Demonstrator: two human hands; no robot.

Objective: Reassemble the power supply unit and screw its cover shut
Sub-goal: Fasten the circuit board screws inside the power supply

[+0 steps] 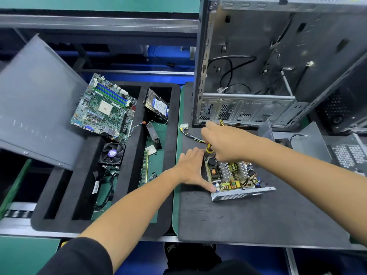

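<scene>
1. Head view, the key relation: the power supply [236, 176] lies open on the dark mat of the table [258, 221], directly under and between both hands. Its circuit board [231, 173] is exposed, with no cover on it. Its long axis runs from beneath the right hand, away towards the person's right and slightly nearer the body. The far left corner of the box sits just below the right hand's fingers, so the right hand is the nearer one to that working point.

2. Right hand [223, 142]: it reaches in from the right across the box, knuckles up, fingers curled round a screwdriver [208, 149] with a yellow and black handle. The tool points down at the corner of the box just below the hand; the tip is hidden, so contact with a screw cannot be confirmed.

3. Left hand [191, 169]: it lies flat and spread against the left side of the box, fingers straight, thumb stretched along the near left corner. It appears to brace the box and holds nothing.

4. Wiring: a bundle of wires [191, 135] with a white plug [183, 128] trails away beyond the right hand, towards the open computer case [258, 66].

5. Cover: a grey metal piece [266, 131] stands beyond the right forearm, well apart from the box; it may be the cover, but that is uncertain.

6. Judgement: the board is probably being fastened first; the cover is not yet fitted.
</scene>
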